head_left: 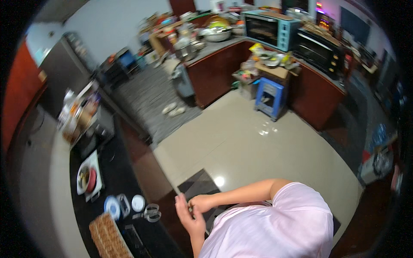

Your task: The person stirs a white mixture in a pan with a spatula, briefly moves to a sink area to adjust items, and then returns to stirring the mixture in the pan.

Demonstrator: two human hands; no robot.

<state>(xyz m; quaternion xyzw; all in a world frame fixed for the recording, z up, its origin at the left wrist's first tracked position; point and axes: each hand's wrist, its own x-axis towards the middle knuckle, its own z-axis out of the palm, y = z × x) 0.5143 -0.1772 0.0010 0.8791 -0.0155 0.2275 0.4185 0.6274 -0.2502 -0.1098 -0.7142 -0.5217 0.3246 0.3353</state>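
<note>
My left hand is raised beside the dark counter, its fingers stretched out and the thumb apart. Against its palm rests my right hand, with fingers curled in; whatever may be inside them is too small and blurred to make out. On the black countertop, left of my hands, lie scissors with pale handles. Close by are a white round lid, a blue and white round thing and a clear oblong piece. A brown woven-looking box sits nearer to me.
Farther along the counter stand a white tray with a red bowl and a cluttered pile of packages. Across the tiled floor are a blue stool, brown cabinets, a light-blue oven and slippers.
</note>
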